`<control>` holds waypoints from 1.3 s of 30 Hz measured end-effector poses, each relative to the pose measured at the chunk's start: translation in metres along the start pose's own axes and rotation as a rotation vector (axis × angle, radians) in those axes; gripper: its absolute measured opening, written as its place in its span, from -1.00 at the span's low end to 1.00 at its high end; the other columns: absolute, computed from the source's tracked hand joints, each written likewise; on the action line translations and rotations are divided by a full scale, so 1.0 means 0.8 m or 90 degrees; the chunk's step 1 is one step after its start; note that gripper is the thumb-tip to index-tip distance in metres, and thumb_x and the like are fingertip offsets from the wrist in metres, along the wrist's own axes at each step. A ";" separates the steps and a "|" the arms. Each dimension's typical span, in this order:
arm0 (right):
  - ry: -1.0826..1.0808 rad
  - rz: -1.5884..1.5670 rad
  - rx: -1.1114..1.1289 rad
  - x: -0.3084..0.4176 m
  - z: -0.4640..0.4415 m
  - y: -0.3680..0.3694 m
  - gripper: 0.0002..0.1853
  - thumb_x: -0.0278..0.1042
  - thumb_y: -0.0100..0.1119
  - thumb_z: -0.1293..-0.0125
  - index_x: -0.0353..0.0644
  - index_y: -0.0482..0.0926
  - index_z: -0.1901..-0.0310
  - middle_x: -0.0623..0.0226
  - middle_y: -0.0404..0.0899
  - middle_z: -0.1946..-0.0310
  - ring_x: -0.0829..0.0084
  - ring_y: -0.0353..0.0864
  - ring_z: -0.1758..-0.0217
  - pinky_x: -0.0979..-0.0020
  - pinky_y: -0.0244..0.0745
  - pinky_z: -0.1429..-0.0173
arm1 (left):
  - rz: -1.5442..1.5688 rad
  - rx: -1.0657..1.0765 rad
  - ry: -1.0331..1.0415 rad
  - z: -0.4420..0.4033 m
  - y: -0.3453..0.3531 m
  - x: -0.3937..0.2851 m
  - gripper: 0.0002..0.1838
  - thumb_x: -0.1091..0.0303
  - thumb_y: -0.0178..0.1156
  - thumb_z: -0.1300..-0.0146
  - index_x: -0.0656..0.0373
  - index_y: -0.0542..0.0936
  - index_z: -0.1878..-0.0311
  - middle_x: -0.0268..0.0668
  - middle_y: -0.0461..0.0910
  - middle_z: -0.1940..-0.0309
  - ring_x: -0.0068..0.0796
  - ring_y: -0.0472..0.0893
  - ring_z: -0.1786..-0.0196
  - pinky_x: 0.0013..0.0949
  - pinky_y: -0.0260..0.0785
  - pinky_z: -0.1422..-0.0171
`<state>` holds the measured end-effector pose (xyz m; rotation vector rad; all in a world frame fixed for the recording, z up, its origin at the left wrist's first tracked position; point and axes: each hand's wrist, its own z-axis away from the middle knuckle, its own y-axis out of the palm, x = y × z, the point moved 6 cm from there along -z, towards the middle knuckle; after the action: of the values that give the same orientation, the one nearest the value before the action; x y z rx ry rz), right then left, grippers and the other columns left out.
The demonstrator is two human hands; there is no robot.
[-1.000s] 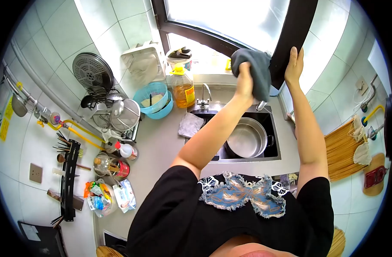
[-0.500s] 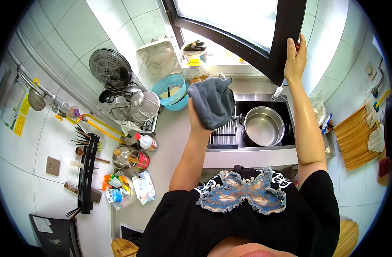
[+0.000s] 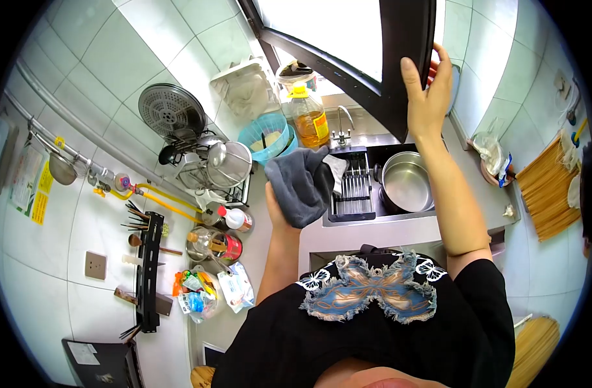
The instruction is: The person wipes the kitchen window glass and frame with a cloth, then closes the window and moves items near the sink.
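Note:
A grey cloth (image 3: 297, 184) is draped over my left hand (image 3: 278, 208), whose fingers are mostly hidden beneath it. A dark rounded edge shows at the cloth's right side; I cannot tell what it belongs to. My right hand (image 3: 428, 100) is raised and closed around the outer edge of the dark window frame (image 3: 390, 107), thumb on the near face and fingers behind. The open window sash leans out over the sink. Below it, a steel pot (image 3: 407, 181) stands in the sink, beside a black drying rack (image 3: 354, 194) with a white cloth (image 3: 335, 171) at its edge.
A small tap (image 3: 342, 129) rises behind the rack. On the left counter are an oil bottle (image 3: 311, 123), blue basins (image 3: 263, 136), strainers (image 3: 229, 163), several bottles and a pack of wipes (image 3: 236, 288). A knife rack (image 3: 148, 271) hangs on the left wall.
The window sash and my right hand have shifted left in view. My left hand and the grey cloth have moved lower and slightly left, uncovering the oil bottle and tap.

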<state>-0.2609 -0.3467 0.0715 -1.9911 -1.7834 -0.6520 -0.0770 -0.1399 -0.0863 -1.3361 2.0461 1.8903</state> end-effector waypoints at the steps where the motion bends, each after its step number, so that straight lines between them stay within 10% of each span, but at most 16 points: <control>1: -0.008 0.007 0.012 0.010 0.005 0.003 -0.19 0.14 0.40 -0.28 -0.21 0.34 -0.38 0.06 0.45 -0.04 0.15 0.44 -0.11 0.17 0.37 -0.24 | -0.026 -0.018 0.009 -0.003 -0.007 -0.003 -0.32 -0.06 -0.17 -0.51 0.46 0.41 -0.28 0.21 0.51 -0.28 -0.08 0.54 -0.28 -0.12 0.35 -0.41; 11: -0.072 0.057 0.114 0.110 0.065 0.030 -0.04 -0.14 0.55 0.03 -0.15 0.26 -0.42 0.10 0.30 0.09 0.09 0.36 -0.03 0.13 0.33 -0.13 | -0.104 -0.006 0.038 0.024 -0.039 -0.019 -0.32 -0.09 -0.18 -0.52 0.41 0.39 -0.32 0.08 0.53 -0.27 -0.09 0.48 -0.38 -0.08 0.27 -0.49; 14: -0.093 0.029 0.122 0.136 0.086 0.047 0.01 -0.20 0.57 0.10 -0.22 0.23 -0.41 0.04 0.30 0.10 0.05 0.31 0.01 0.09 0.31 -0.08 | -0.055 -0.023 -0.029 0.037 -0.058 -0.018 -0.01 -0.43 -0.16 -0.38 0.29 0.18 -0.55 -0.02 0.34 -0.47 -0.09 0.35 -0.50 -0.04 0.10 -0.62; 16: -0.114 0.014 0.120 0.147 0.096 0.053 0.04 -0.19 0.59 0.14 -0.28 0.22 -0.40 0.02 0.30 0.09 0.03 0.30 0.01 0.08 0.31 -0.09 | -0.021 -0.019 0.040 0.050 -0.048 -0.032 -0.36 -0.03 -0.18 -0.54 0.40 0.38 -0.34 -0.03 0.52 -0.29 -0.13 0.45 -0.40 -0.09 0.21 -0.54; 26: -0.181 -0.114 0.270 0.188 0.135 0.076 0.13 -0.15 0.53 0.08 -0.40 0.14 -0.51 0.08 0.33 0.08 0.09 0.31 0.00 0.15 0.28 -0.17 | -0.031 -0.196 0.035 0.074 -0.112 -0.045 -0.38 -0.08 -0.23 -0.61 0.27 0.37 -0.39 -0.10 0.50 -0.26 -0.11 0.52 -0.30 -0.02 0.40 -0.39; 39: -0.272 -0.278 0.512 0.236 0.182 0.119 0.11 -0.27 0.44 0.00 -0.51 0.02 -0.53 -0.13 0.16 -0.36 -0.08 0.24 -0.35 0.08 0.19 -0.52 | 0.022 -0.162 0.022 0.087 -0.093 -0.053 -0.18 -0.35 -0.27 -0.50 0.10 0.20 -0.55 -0.17 0.34 -0.44 -0.19 0.40 -0.45 -0.03 0.30 -0.51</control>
<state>-0.1388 -0.1213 0.0630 -1.2460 -2.2551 0.3964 -0.0399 -0.0499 -0.1388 -1.3992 1.9059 2.2196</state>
